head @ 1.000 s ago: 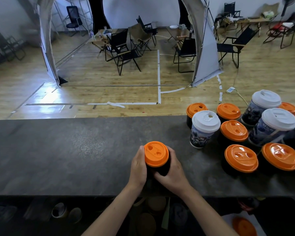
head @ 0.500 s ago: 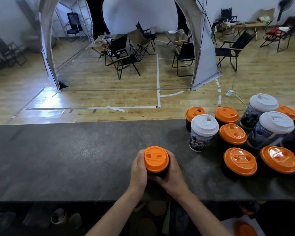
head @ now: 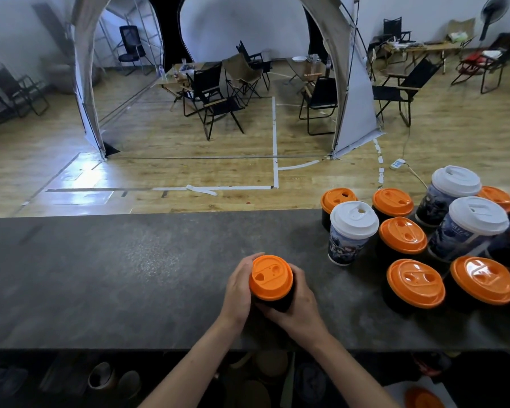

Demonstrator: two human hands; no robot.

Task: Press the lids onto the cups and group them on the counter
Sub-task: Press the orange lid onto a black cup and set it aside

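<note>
Black cup with its orange lid on top sits on the counter, closer to the near edge than the far one and a bit right of the middle. Both hands are wrapped around it: the left hand curls against the left side right up by the lid's rim, and the right hand holds the dark wall from the right and front, fingers curled round it. Can't tell from here whether the lid is fully snapped down. Toward the right end of the counter, well apart from the hands, is the lidded bunch, all packed close together. A white-lidded printed cup is nearest, short orange-lidded cups sit along the near side and in the middle, and taller white-lidded cups stand toward the far edge. Below the near edge, bottom right, a loose orange lid lies on something white. Past the far edge it's wood floor with white tape lines and some black folding chairs.
</note>
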